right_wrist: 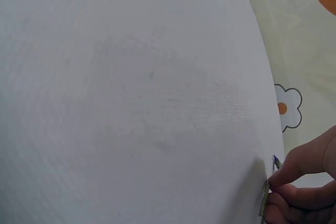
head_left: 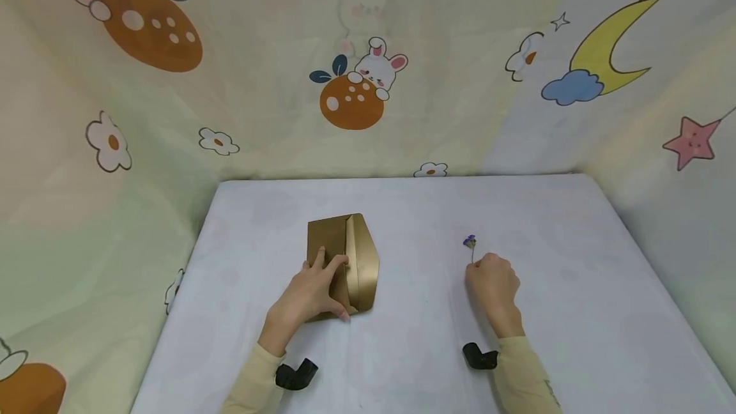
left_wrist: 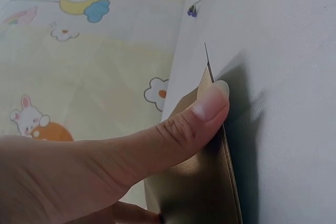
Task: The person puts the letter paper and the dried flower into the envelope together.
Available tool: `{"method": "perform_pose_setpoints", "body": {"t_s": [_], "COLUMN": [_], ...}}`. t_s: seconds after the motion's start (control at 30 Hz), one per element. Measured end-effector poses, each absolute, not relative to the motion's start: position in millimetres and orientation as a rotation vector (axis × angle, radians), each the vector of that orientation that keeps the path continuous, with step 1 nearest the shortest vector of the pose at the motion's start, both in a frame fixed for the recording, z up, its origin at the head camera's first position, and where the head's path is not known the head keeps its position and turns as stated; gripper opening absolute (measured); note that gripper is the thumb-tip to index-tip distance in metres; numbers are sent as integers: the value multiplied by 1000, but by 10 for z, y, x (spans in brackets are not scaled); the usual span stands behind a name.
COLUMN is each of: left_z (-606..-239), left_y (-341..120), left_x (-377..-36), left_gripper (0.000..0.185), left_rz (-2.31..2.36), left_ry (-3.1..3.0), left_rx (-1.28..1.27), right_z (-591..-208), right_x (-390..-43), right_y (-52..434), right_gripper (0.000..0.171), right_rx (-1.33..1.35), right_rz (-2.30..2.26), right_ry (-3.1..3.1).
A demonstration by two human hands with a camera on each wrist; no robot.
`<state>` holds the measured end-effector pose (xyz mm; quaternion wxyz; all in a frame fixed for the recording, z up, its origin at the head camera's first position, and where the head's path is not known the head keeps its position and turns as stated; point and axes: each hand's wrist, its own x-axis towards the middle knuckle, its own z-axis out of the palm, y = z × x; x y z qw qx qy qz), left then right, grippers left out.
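We see the left hand [head_left: 307, 292] on a gold envelope [head_left: 363, 267] lying on the white table [head_left: 414, 350], its fingers spread apart over the envelope's face and its thumb at the near edge. The flap extends toward our right hand [head_left: 496, 283], well apart, whose thumb and fingers are together, pinching the thin stem of a small purple flower [head_left: 469, 241]; its head shows beyond them.

A hand could pass over the table [head_left: 411, 337] between the envelope [head_left: 365, 267], lower centre, and the flower [head_left: 469, 243], right of centre; left hand [head_left: 306, 294] and right hand [head_left: 493, 283] flank that lane; cloth [head_left: 276, 104] bars the frame's upper half.
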<state>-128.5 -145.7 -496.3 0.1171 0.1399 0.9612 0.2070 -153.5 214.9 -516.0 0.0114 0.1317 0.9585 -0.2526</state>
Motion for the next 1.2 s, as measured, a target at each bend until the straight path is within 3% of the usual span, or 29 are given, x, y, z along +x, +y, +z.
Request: {"method": "perform_pose_setpoints", "body": {"t_s": [0.13,1.2], "left_z": [-4961,-4944], "left_y": [-1455,-1453], "left_x": [-1291,-1275], "left_gripper": [104,102], "left_rz": [606,630], "left_ry": [2817,2823], "left_rx": [417,435], "right_z": [-5126,-5005], "right_x": [-1525,-1609], "right_y": [2196,2403], "right_gripper": [25,25], "right_rx": [405,394], "right_rz": [-815,-1020], "right_ry": [2971,2747]}}
